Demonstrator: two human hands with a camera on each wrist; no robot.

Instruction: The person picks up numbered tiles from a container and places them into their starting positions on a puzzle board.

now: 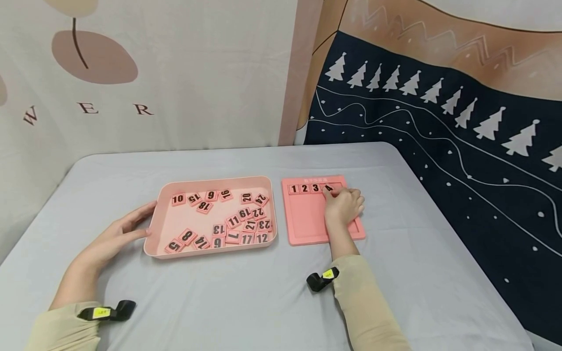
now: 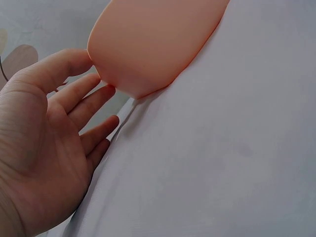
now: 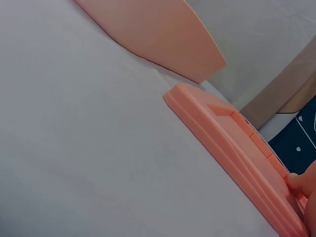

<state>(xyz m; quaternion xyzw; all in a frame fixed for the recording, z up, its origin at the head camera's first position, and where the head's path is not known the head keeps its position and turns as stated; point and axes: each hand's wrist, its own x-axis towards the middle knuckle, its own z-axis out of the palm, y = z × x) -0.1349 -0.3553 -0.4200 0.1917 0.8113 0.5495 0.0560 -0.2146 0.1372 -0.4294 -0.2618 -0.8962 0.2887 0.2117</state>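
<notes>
In the head view my right hand (image 1: 344, 209) pinches the number 4 tile (image 1: 328, 188) at the top of the pink puzzle board (image 1: 307, 219). The tile sits a little tilted, beside tiles 1 (image 1: 293, 189), 2 (image 1: 305, 188) and 3 (image 1: 315, 188), which lie in a row in the recess. My left hand (image 1: 110, 239) is at the left end of the pink tray (image 1: 160, 214), its thumb and fingertips touching the outer wall, the fingers fairly straight. Several loose number tiles, such as tile 10 (image 1: 178, 199) and tile 5 (image 1: 174, 245), lie scattered in the tray.
A pale cloth covers the table (image 1: 246, 302). Tray and board lie side by side with a narrow gap between them. Behind the table hang a light curtain (image 1: 210, 78) and a dark cloth with white trees (image 1: 439, 161).
</notes>
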